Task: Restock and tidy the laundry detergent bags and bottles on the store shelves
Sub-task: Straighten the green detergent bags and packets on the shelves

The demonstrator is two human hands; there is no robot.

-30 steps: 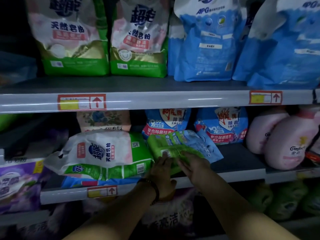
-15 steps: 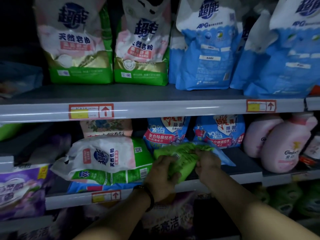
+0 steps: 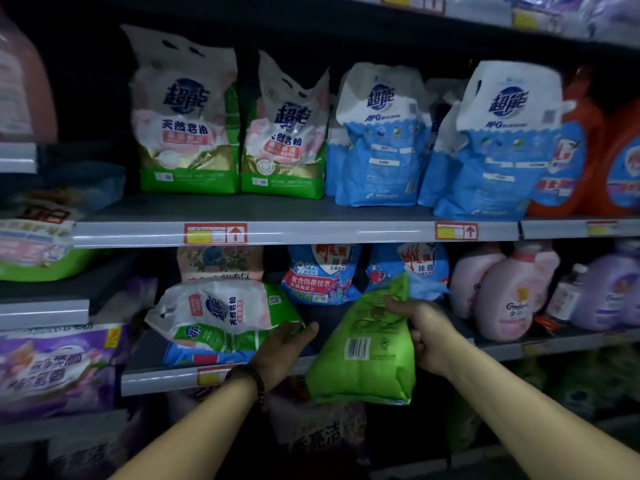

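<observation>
My right hand grips a green detergent bag by its right side, holding it upright in front of the middle shelf. My left hand is free beside the bag's left edge, fingers apart, just under a white-and-green bag that lies flat on top of a blue bag. Behind the held bag stand two blue bags. On the upper shelf stand two white-and-green bags and two blue-and-white bags.
Pink bottles and a purple bottle stand at the right of the middle shelf. Orange bottles are at the upper right. A purple bag sits at the lower left. Price tags line the shelf edges.
The green bag lay flat on the middle shelf under both hands; now my right hand has lifted it off and turned it upright. My left hand has let go of it.
</observation>
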